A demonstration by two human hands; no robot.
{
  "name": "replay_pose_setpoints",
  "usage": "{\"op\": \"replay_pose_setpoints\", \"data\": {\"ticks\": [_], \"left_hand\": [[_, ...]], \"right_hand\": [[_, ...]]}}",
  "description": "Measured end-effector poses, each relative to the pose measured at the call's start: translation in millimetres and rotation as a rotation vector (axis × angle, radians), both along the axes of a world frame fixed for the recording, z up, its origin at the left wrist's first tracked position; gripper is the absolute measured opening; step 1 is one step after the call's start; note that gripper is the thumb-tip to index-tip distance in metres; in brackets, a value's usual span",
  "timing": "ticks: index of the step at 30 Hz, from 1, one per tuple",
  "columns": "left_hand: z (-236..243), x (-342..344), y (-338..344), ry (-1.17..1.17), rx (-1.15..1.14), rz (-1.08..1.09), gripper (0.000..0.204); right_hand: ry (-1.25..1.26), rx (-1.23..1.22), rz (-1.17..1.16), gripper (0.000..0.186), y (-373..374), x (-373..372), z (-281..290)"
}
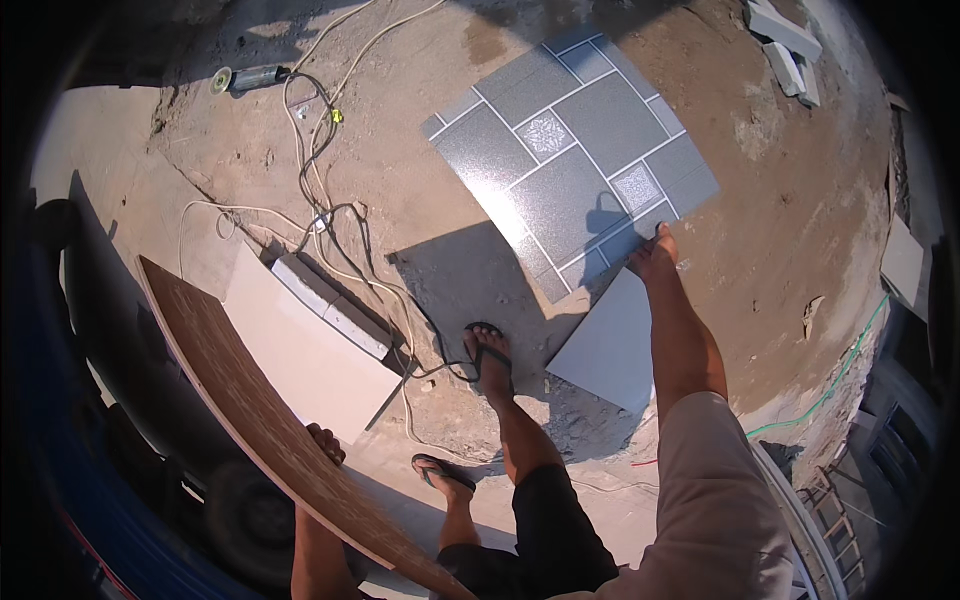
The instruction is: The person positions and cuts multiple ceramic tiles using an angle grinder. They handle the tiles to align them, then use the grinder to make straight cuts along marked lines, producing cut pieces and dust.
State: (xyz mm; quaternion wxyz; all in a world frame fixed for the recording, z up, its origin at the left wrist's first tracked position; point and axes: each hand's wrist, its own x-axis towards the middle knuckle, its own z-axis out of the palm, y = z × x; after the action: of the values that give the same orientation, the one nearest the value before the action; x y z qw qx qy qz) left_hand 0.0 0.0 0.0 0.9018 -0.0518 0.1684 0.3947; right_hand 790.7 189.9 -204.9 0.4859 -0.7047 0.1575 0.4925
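My right hand (653, 257) pinches the near right edge of a large grey floor tile (560, 170) patterned with white lines and small ornate squares. Its shadow falls apart from it on the ground, so at least part of the tile is raised. At lower left, my left hand (327, 445) curls its fingers round the edge of a big brown tile (270, 420), which stands tilted beside my leg. My left forearm is partly behind it. A plain pale tile (610, 340) lies under my right wrist.
An angle grinder (250, 79) lies at far left, with tangled cords (325, 215) running toward my feet. A pale slab (300, 350) lies beside grey blocks (330, 305). White offcuts (785, 50) sit far right, a green hose (825, 405) at right. A vehicle wheel (255, 520) stands lower left.
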Motion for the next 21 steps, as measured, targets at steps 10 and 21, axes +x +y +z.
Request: {"op": "replay_pose_setpoints", "data": {"ticks": [10, 21], "left_hand": [[-99, 196, 153, 1.172, -0.519, 0.150, 0.075], [-212, 309, 246, 1.288, -0.628, 0.031, 0.099]], "right_hand": [[-0.059, -0.051, -0.108, 0.056, 1, -1, -77], [-0.326, -0.017, 0.163, 0.037, -33, -10, -14]]}}
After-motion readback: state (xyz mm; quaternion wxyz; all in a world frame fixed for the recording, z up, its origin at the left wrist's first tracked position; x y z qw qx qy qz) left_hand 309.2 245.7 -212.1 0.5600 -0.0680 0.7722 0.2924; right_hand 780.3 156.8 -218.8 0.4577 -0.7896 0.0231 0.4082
